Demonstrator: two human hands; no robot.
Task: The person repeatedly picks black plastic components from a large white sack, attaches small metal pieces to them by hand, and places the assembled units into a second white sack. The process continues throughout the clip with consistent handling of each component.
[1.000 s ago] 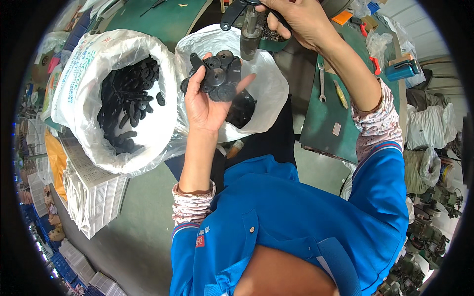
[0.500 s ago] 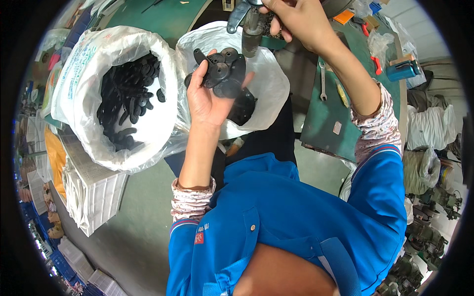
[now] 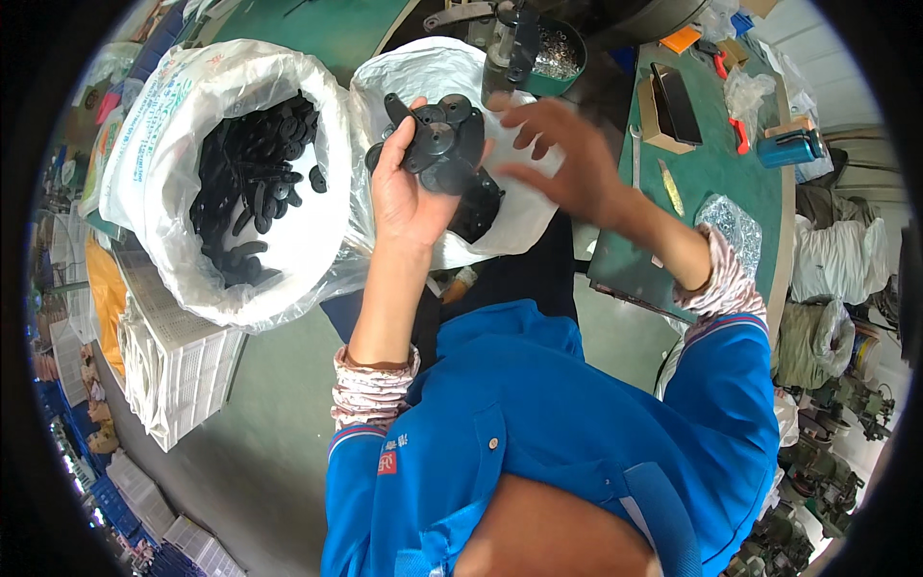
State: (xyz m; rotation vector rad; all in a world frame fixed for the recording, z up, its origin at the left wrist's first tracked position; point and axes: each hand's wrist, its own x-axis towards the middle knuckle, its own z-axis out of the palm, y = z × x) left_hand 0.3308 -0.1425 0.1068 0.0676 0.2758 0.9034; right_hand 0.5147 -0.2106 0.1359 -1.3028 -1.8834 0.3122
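My left hand (image 3: 409,207) cradles a pile of flat black round-ended parts (image 3: 437,144), with the thumb over its left side. It is above the mouth of the right white plastic bag (image 3: 529,207), where more black parts (image 3: 476,212) lie. Just right of the pile is my right hand (image 3: 572,154), blurred, fingers spread and nothing visible in them. The left white bag (image 3: 332,125) holds many of the same black parts (image 3: 255,173). Beyond my hands stands a dark metal machine head (image 3: 511,43) with a lever arm (image 3: 460,15).
A round green container (image 3: 581,67) of small metal pieces sits beside the machine. On the green bench at right are a wrench (image 3: 636,154), a yellow-handled cutter (image 3: 671,188), an open carton (image 3: 663,120) and a blue cylinder (image 3: 788,147). A white crate (image 3: 197,370) stands at left.
My right hand has come away from the machine top, down toward the pile, with its fingers spreading. The lever has swung out to the left. My left hand stays nearly still with the parts.
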